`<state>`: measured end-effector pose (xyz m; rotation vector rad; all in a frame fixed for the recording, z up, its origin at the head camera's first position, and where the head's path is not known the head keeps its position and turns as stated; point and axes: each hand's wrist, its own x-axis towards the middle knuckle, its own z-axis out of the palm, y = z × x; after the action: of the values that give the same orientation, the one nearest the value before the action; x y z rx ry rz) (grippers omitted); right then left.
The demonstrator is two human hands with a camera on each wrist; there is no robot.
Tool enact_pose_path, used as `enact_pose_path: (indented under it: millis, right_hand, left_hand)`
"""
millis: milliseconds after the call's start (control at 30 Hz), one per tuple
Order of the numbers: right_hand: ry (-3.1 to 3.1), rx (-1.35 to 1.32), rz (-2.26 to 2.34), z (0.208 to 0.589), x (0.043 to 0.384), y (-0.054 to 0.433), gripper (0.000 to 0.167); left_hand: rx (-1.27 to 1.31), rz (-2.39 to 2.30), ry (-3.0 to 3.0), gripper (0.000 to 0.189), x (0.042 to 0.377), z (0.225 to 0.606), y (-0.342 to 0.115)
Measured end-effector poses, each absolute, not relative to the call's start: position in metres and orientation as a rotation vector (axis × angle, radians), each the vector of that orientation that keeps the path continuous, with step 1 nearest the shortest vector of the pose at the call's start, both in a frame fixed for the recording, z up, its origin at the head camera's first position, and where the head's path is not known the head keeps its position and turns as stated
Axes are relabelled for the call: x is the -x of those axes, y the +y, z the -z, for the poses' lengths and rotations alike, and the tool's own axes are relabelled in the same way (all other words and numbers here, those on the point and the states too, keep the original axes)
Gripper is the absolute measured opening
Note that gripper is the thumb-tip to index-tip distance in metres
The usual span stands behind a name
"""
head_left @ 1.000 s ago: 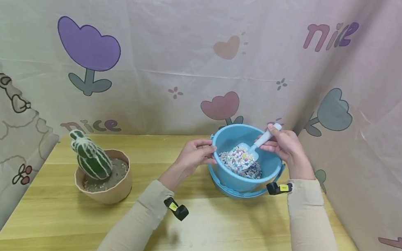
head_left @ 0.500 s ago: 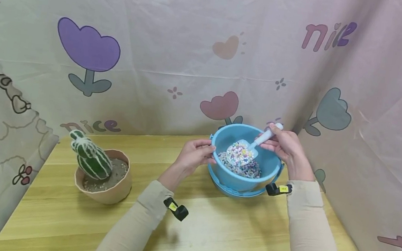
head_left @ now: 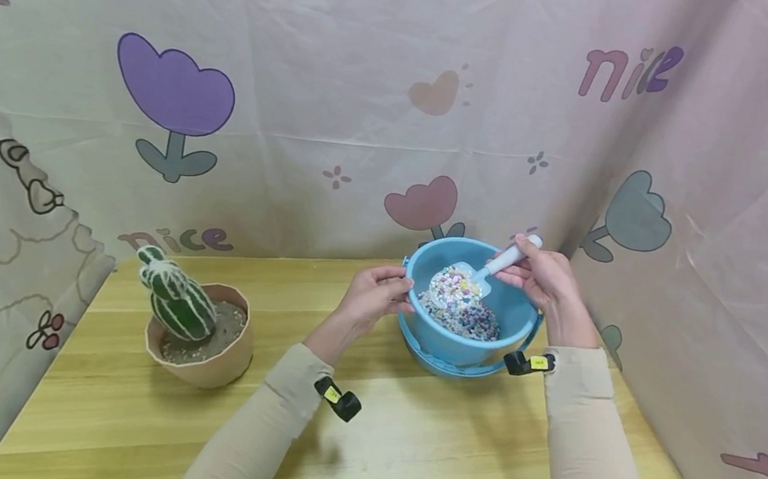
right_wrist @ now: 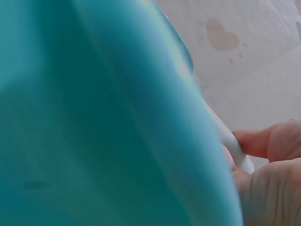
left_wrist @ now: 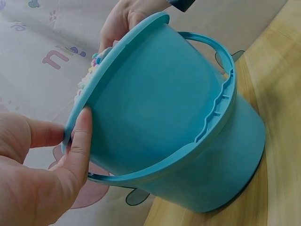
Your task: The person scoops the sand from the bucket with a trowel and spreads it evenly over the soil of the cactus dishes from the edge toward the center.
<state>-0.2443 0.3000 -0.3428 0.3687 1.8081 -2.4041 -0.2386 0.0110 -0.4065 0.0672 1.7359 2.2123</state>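
Observation:
A blue bucket (head_left: 443,345) stands on the wooden table with small multicoloured pebbles (head_left: 477,323) in its bottom. My left hand (head_left: 372,295) pinches its left rim between thumb and fingers, as the left wrist view also shows. My right hand (head_left: 545,278) grips the pale handle of a small scoop (head_left: 508,260). The scoop's blade, heaped with pastel pebbles, is tilted down inside the bucket, over the pebbles there. In the right wrist view the bucket wall (right_wrist: 117,117) hides most of the scoop; only its handle end (right_wrist: 240,155) shows at the fingers.
On the left of the table (head_left: 389,445) stands a peach flowerpot (head_left: 220,367) with a green knitted cactus (head_left: 180,307) in greyish soil. Patterned cloth (head_left: 328,107) hangs behind and along both sides. The bucket's bail handle (left_wrist: 216,110) hangs down around its front.
The loaded scoop has shifted slightly to the left and up inside the bucket, uncovering more of the pebbles below. The left hand keeps its place on the rim.

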Motion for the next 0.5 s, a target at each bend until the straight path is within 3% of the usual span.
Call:
enact_pose_path:
  millis: [500]
  right_hand:
    - [1.791, -0.311, 2.459, 0.337, 0.246, 0.277, 0.033]
  left_hand:
    - [-0.084, -2.221, 1.959, 0.032, 0.223, 0.397, -0.011]
